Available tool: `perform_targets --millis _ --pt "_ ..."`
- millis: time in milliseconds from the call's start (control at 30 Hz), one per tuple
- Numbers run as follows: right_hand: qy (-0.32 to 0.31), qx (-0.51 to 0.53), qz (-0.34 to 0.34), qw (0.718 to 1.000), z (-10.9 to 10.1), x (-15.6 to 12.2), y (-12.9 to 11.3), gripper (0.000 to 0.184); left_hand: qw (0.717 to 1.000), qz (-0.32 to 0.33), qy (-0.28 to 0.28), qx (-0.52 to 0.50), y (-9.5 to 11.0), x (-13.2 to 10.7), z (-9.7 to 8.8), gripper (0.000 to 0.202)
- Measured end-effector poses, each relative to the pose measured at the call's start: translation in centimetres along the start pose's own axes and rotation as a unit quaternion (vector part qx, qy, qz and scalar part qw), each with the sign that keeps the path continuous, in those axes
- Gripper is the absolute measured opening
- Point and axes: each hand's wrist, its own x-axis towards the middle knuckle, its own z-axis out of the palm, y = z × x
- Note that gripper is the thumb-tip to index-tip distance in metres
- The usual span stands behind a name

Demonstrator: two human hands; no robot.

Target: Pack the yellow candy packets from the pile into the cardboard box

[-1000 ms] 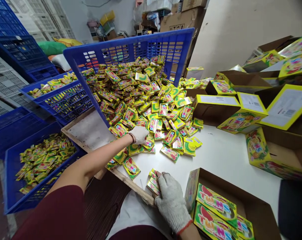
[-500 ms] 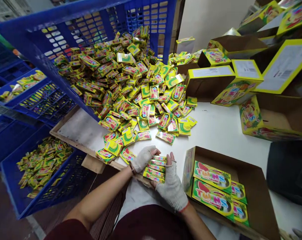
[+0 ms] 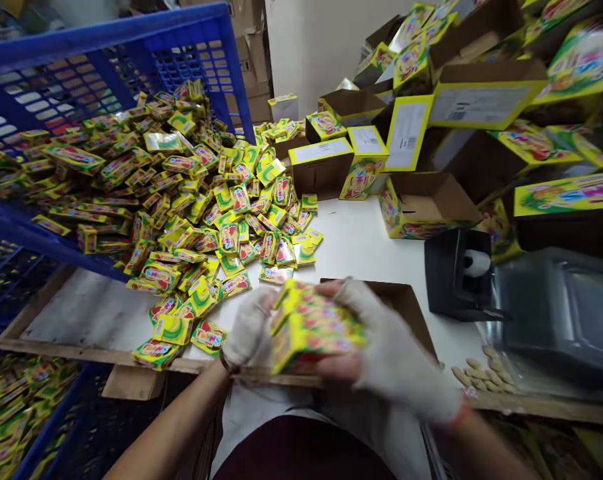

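Note:
A block of small yellow, red and green Twins candy boxes (image 3: pixel 316 327), pressed together in a row, is between my hands above the table's front edge. My right hand (image 3: pixel 396 347), in a pale fingerless glove, is closed round its right side, blurred by motion. At the left end, my left hand (image 3: pixel 251 330), gloved alike, has its fingers curled against the block. Behind the right hand shows part of an open display carton (image 3: pixel 406 303) with a brown inside; its contents are hidden. Loose candy boxes (image 3: pixel 208 337) lie just left of my left hand.
A tilted blue crate (image 3: pixel 241 100) spills a heap of candy boxes (image 3: pixel 181 200) onto the white table (image 3: pixel 356 240). Several display cartons (image 3: pixel 326 167) pile up at the back right. At right are a black tape dispenser (image 3: pixel 456 280), clear plastic (image 3: pixel 556 320) and small beige pieces (image 3: pixel 486 373).
The view has swung to the right. The row of candy boxes has been lifted and turned, and my right hand has moved over the display carton, hiding most of it.

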Motion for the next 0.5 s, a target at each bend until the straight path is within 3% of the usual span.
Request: perform_targets --millis 100,167,300,500 --pt "-0.073 0.143 0.122 0.979 -7.6 1.7 1.1 0.092 0.977 0.177 -0.05 0.108 3.6 -0.5 5.6 0.042" --pt "-0.098 0.188 0.155 0.965 -10.3 3.1 2.9 0.093 0.943 0.243 -0.045 0.222 5.1 -0.8 8.8 0.039" --pt "-0.153 0.146 0.19 0.959 -11.1 5.0 6.6 0.085 0.917 0.208 -0.014 0.339 4.8 -1.4 12.0 0.05" --pt "-0.153 -0.028 0.129 0.979 -10.6 5.8 8.1 0.077 0.909 0.223 0.02 0.351 2.4 -2.6 12.7 0.05"
